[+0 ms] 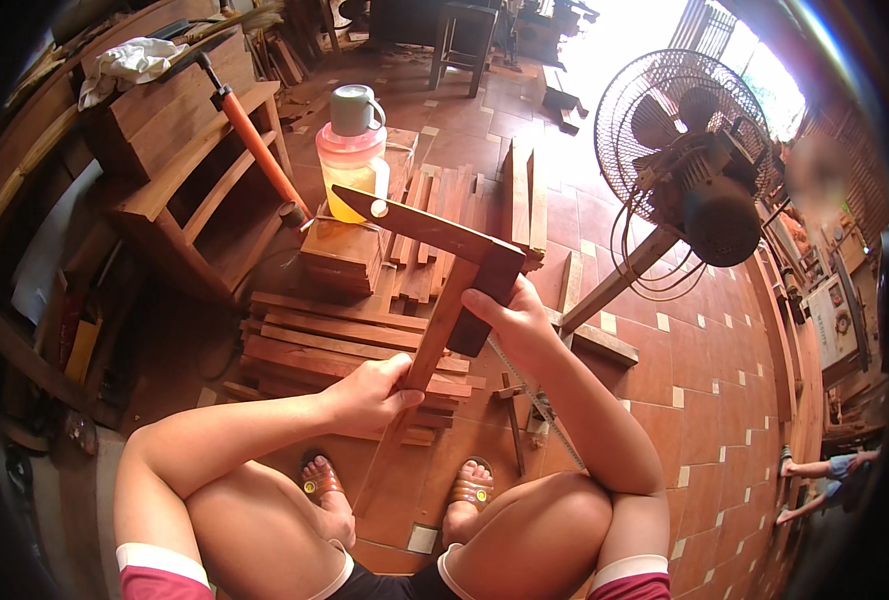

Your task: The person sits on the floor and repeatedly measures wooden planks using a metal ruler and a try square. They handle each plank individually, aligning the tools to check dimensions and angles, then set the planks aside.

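My left hand (369,393) is closed round a long, narrow wooden strip (436,345), which slants up and away from me above my knees. In my right hand (524,322) is a wooden try square, its dark stock (491,293) gripped between thumb and fingers. The square's lighter blade (419,226) reaches out to the left, with a pointed end and a small hole near the tip. At its far end the strip meets the square near the corner; whether they press tightly together I cannot tell. The right fingers are partly hidden behind the stock.
Stacked wooden strips (334,340) lie ahead of my feet. A yellow-filled jug (349,165) with a grey-green mug (355,110) on top stands on wooden blocks (339,262). A pedestal fan (699,160) stands right; a wooden cabinet (154,190) and orange tube (261,150) are left. Another person's legs (814,480) show far right.
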Demonstrator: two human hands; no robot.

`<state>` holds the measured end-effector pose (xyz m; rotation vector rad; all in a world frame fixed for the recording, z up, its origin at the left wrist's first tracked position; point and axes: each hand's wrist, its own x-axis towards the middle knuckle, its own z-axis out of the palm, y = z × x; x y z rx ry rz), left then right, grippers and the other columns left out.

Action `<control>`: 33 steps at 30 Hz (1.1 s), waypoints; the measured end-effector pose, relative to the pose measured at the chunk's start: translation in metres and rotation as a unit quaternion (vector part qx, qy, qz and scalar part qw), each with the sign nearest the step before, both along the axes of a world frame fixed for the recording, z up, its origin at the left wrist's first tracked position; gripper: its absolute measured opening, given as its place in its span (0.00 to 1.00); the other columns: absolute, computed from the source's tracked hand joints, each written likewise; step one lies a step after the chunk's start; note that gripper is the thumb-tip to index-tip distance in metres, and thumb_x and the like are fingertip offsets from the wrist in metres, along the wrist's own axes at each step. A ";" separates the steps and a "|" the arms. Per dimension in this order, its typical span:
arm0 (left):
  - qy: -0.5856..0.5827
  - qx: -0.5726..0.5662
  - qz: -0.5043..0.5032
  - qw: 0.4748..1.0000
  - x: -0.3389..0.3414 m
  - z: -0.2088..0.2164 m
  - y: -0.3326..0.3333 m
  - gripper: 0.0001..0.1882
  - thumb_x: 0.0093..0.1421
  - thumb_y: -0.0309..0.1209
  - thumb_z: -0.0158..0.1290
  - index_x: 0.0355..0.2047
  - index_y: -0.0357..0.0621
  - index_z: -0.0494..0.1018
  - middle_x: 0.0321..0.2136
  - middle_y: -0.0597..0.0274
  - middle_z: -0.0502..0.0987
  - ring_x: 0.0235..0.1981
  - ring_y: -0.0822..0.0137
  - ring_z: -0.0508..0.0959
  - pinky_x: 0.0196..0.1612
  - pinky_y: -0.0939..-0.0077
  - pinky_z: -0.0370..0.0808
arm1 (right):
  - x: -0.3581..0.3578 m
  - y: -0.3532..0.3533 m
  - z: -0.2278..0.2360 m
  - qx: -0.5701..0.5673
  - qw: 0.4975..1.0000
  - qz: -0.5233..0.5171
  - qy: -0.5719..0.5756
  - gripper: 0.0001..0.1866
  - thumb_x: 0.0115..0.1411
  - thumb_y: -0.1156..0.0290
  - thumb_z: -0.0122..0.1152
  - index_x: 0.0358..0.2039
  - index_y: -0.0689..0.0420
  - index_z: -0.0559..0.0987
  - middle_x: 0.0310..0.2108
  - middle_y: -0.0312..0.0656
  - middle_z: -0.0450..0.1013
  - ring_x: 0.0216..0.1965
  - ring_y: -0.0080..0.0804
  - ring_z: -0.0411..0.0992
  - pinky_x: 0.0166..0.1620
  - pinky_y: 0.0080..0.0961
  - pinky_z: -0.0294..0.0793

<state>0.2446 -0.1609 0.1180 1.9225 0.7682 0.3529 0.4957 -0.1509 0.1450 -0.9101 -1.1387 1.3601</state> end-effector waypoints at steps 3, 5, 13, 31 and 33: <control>-0.002 0.013 0.005 1.000 -0.001 -0.001 -0.001 0.12 0.65 0.32 0.57 0.40 0.38 0.68 0.30 0.52 0.79 0.32 0.61 0.81 0.36 0.66 0.76 | 0.001 0.000 -0.001 -0.006 1.000 0.002 -0.004 0.20 0.62 0.71 0.67 0.52 0.58 0.73 0.46 0.33 0.75 0.48 0.20 0.71 0.53 0.24 0.72; -0.007 0.011 0.009 1.000 0.000 -0.004 -0.002 0.12 0.65 0.32 0.57 0.40 0.38 0.68 0.30 0.51 0.79 0.32 0.61 0.81 0.36 0.66 0.76 | -0.001 0.000 0.002 -0.006 1.000 0.002 -0.009 0.20 0.62 0.71 0.67 0.52 0.58 0.73 0.46 0.33 0.75 0.48 0.20 0.71 0.53 0.24 0.72; -0.004 0.006 -0.001 1.000 0.001 -0.003 -0.002 0.12 0.64 0.32 0.57 0.40 0.37 0.68 0.30 0.50 0.79 0.32 0.59 0.81 0.36 0.66 0.76 | -0.004 -0.004 0.009 -0.007 0.999 -0.002 -0.034 0.21 0.60 0.73 0.68 0.52 0.59 0.73 0.46 0.34 0.76 0.46 0.20 0.73 0.51 0.23 0.74; -0.009 0.007 -0.007 1.000 0.000 -0.005 -0.002 0.13 0.63 0.34 0.58 0.41 0.38 0.69 0.31 0.47 0.79 0.33 0.51 0.81 0.37 0.62 0.77 | -0.013 -0.008 0.014 -0.007 0.998 -0.045 -0.039 0.19 0.57 0.77 0.69 0.48 0.60 0.73 0.42 0.36 0.77 0.42 0.21 0.75 0.47 0.22 0.77; -0.010 0.015 -0.019 1.000 0.001 -0.010 0.000 0.14 0.63 0.35 0.58 0.42 0.39 0.69 0.30 0.49 0.79 0.33 0.54 0.82 0.37 0.63 0.77 | -0.013 -0.010 0.014 -0.001 0.998 -0.053 -0.032 0.19 0.57 0.78 0.69 0.47 0.60 0.73 0.41 0.36 0.77 0.42 0.21 0.75 0.46 0.23 0.77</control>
